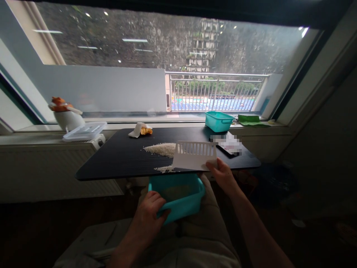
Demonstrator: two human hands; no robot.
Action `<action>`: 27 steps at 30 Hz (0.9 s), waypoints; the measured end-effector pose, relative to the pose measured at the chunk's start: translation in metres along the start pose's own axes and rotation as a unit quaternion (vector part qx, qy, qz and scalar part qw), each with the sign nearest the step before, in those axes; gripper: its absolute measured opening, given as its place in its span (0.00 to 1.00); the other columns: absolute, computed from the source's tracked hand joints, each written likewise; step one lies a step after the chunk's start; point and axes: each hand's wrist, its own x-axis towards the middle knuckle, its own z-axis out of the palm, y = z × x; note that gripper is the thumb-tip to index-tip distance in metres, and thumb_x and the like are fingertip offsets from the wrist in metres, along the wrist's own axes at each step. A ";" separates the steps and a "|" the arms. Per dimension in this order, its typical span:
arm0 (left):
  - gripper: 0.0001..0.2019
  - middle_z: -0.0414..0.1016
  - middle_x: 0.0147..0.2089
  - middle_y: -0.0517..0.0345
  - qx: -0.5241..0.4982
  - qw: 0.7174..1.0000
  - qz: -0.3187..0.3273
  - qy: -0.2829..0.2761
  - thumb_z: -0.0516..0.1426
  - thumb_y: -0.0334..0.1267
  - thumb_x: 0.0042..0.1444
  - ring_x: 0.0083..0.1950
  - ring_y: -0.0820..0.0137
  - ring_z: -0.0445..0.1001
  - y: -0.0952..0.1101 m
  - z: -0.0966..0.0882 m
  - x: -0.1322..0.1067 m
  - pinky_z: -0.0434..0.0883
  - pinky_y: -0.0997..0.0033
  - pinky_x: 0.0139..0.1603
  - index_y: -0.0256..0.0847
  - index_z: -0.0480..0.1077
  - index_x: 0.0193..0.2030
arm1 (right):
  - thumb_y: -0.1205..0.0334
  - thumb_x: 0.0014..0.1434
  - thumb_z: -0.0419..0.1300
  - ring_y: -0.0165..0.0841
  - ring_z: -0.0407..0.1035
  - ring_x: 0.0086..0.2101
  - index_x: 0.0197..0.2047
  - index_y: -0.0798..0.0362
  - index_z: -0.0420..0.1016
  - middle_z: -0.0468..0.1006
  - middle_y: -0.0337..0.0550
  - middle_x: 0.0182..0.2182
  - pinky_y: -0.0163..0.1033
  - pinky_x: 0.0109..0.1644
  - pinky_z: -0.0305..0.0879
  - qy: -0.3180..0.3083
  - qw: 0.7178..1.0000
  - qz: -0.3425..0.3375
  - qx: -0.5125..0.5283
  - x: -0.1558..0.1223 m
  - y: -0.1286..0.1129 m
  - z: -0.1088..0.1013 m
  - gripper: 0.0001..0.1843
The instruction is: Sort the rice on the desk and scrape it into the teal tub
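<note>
My left hand (152,212) grips the near left rim of a teal plastic basket (181,208), which rests at my lap just under the table's front edge. Its inside is dim, with something pale at the bottom. In my right hand (223,175) is a white slotted plate (192,162), pinched at its lower right corner and held up at a slant over the table. A pile of white rice (161,149) lies on the black tabletop, partly hidden behind the plate. More rice grains (164,169) lie close to the front edge, left of the plate.
On the black table (117,160) are a crumpled tissue with orange peel (146,131), a second teal basket (219,123) and a blurred flat item (230,144). A clear plastic lid (86,130) and a white pot (68,119) stand left, by the window. A radiator (55,167) runs below.
</note>
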 end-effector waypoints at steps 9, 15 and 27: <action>0.09 0.71 0.31 0.58 -0.001 1.000 0.000 0.007 0.60 0.29 0.54 0.40 0.61 0.69 0.000 0.000 0.001 0.69 0.62 0.41 0.41 0.67 0.26 | 0.47 0.52 0.65 0.42 0.76 0.38 0.43 0.53 0.77 0.84 0.47 0.38 0.46 0.44 0.73 0.004 1.000 0.004 -0.010 0.005 -0.001 -0.002 0.21; 0.10 0.71 0.31 0.59 -0.003 1.000 -0.005 0.004 0.62 0.28 0.53 0.40 0.62 0.69 0.005 -0.002 0.000 0.70 0.63 0.41 0.42 0.67 0.26 | 0.48 0.52 0.65 0.41 0.76 0.35 0.41 0.53 0.78 0.83 0.46 0.35 0.47 0.43 0.72 0.006 1.000 0.002 -0.017 0.009 0.002 0.002 0.19; 0.10 0.71 0.31 0.59 -0.004 1.000 -0.009 0.007 0.62 0.27 0.53 0.40 0.62 0.69 0.003 -0.001 0.000 0.69 0.63 0.42 0.42 0.67 0.26 | 0.46 0.51 0.66 0.43 0.77 0.38 0.42 0.53 0.78 0.84 0.46 0.37 0.47 0.44 0.73 -0.018 1.000 0.004 -0.003 0.002 -0.002 -0.002 0.21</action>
